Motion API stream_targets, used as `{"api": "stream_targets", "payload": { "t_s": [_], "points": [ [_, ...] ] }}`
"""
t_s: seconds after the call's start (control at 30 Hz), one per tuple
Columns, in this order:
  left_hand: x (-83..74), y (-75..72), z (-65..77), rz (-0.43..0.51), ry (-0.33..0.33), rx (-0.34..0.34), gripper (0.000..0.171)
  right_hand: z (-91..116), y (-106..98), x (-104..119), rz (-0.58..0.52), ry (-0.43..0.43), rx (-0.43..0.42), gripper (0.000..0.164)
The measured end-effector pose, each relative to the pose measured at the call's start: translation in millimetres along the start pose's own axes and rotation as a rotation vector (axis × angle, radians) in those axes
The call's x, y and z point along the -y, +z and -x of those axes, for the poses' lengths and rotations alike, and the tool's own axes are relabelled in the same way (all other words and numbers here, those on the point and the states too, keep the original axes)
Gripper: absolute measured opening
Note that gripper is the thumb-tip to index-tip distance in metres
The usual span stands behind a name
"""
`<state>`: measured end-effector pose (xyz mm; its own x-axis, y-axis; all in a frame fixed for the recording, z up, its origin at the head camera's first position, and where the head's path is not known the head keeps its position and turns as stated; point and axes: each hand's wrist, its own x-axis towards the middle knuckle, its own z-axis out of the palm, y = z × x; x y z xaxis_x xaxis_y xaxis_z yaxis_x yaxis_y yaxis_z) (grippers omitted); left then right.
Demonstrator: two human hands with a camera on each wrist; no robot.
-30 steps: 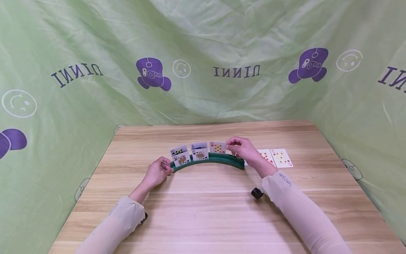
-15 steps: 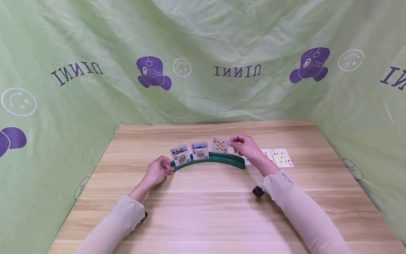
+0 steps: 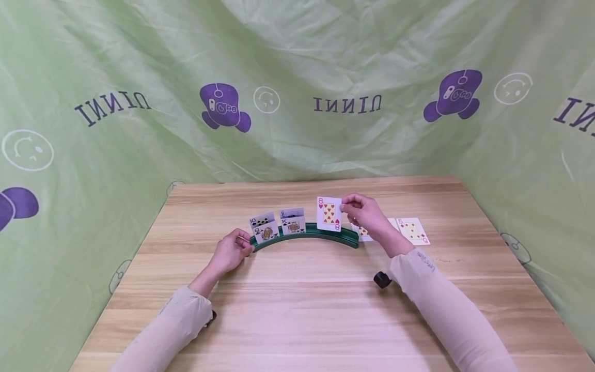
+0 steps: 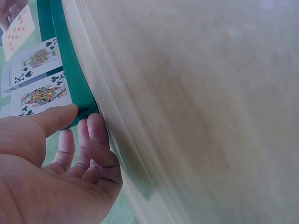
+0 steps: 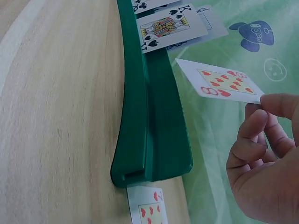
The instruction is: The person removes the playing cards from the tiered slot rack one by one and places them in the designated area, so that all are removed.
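Note:
A curved green playing card holder [image 3: 325, 232] stands on the table. My left hand [image 3: 231, 251] pinches its left end, thumb on one side and fingertips on the other in the left wrist view. Upright in its slots are a queen of clubs [image 4: 44, 95] and a king of spades [image 5: 166, 29], with a ten [image 3: 262, 220] behind the queen and another card [image 3: 292, 212] behind the king. Above the holder's right half, my right hand [image 3: 369, 214] pinches the edge of an eight of hearts [image 3: 329, 213], apart from the holder in the right wrist view.
Face up on the table to the right lie a five of diamonds [image 3: 412, 231] and a heart card [image 5: 148, 205], partly covered by the holder's end and my right hand. Green printed cloth [image 3: 297, 144] hangs behind and at both sides of the wooden table [image 3: 297, 310].
My right hand has lifted the eight of hearts up out of the holder and carried it slightly right, turning its face more to view. The left hand keeps its place.

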<state>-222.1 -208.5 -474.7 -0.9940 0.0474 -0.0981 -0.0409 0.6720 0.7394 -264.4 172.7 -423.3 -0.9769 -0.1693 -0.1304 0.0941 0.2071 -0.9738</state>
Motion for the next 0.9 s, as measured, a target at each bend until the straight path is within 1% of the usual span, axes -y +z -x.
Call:
{"api": "stream_targets", "payload": {
  "t_s": [0.13, 0.63, 0.9],
  "points": [
    [0.1, -0.1, 0.1, 0.0, -0.002, 0.004, 0.023, 2, -5, 0, -0.01, 0.005, -0.006, 0.027],
    [-0.9, -0.3, 0.2, 0.001, 0.0, 0.001, 0.023, 6, -30, -6, 0.029, 0.027, -0.043, 0.032],
    [-1.5, -0.6, 1.4, 0.001, 0.001, 0.0, 0.022, 10, -42, -6, 0.049, 0.031, -0.06, 0.032]
  ]
}}
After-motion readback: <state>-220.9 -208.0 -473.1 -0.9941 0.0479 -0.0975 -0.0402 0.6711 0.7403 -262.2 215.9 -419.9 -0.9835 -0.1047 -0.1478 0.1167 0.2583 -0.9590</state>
